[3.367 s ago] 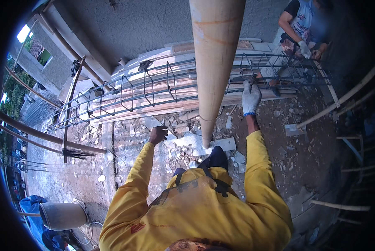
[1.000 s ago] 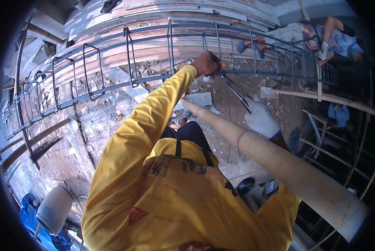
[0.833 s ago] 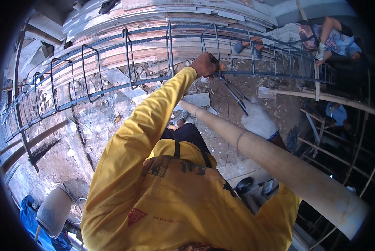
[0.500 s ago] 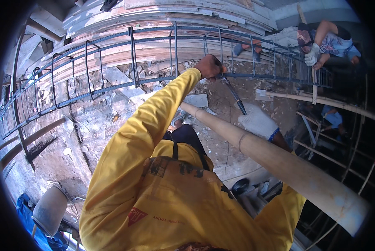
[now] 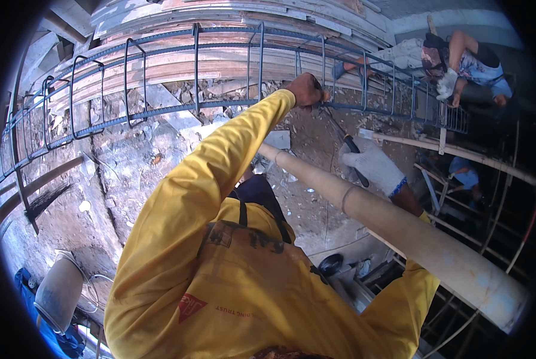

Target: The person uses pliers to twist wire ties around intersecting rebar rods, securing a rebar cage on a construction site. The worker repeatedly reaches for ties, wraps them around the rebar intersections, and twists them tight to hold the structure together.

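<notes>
A long cage of steel reinforcing bar [image 5: 232,103], with square stirrups, stretches across the far side in front of me. My left hand [image 5: 307,90], bare, is closed against its lower bar beside a stirrup; what its fingers pinch is hidden. My right hand [image 5: 372,167], in a white knitted glove, grips the dark handles of pincers [image 5: 351,143]. The handles stand apart, one on each side of the glove's fingers. The slim head of the pincers points up toward the lower bar, just right of my left hand.
A thick bamboo pole [image 5: 387,224] slants between my arms. Stacked planks [image 5: 232,69] lie behind the cage. A co-worker [image 5: 465,66] with a gloved hand is at the cage's right end. Rubble covers the ground [image 5: 154,155]. A bucket [image 5: 60,293] lies lower left; dark framework [image 5: 495,239] stands right.
The pincers' handles have spread apart in my right hand. My left hand stays at the lower bar. The whole view has shifted slightly.
</notes>
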`<state>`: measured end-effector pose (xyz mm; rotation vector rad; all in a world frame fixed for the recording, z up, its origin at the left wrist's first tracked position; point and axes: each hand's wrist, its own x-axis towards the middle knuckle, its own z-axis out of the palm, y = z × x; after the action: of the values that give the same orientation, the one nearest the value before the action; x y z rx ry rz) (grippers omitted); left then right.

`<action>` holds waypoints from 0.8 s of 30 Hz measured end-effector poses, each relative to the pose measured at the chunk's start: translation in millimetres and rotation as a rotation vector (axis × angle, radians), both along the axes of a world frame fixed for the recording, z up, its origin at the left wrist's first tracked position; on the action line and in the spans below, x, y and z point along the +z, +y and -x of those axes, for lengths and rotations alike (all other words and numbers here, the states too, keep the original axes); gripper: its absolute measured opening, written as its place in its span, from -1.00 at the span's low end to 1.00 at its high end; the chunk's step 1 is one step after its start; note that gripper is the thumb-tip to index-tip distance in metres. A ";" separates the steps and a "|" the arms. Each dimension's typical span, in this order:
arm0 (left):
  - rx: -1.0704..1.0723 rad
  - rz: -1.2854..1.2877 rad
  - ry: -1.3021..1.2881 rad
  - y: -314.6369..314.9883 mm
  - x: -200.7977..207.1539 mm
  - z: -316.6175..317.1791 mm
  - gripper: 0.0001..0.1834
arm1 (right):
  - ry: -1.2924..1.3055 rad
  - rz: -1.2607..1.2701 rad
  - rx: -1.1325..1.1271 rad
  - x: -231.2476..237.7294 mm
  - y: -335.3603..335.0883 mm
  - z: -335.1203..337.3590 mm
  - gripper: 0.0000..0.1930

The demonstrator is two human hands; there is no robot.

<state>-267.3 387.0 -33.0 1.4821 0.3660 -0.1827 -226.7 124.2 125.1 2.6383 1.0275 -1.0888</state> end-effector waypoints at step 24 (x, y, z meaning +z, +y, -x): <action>0.120 -0.909 -0.868 -102.0 37.6 29.7 -0.49 | 0.149 -0.108 -0.091 68.6 60.5 10.9 -0.58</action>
<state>-297.1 285.1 4.6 2.2365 -0.2198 0.8115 -237.6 184.7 193.7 2.7482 1.0295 -1.3020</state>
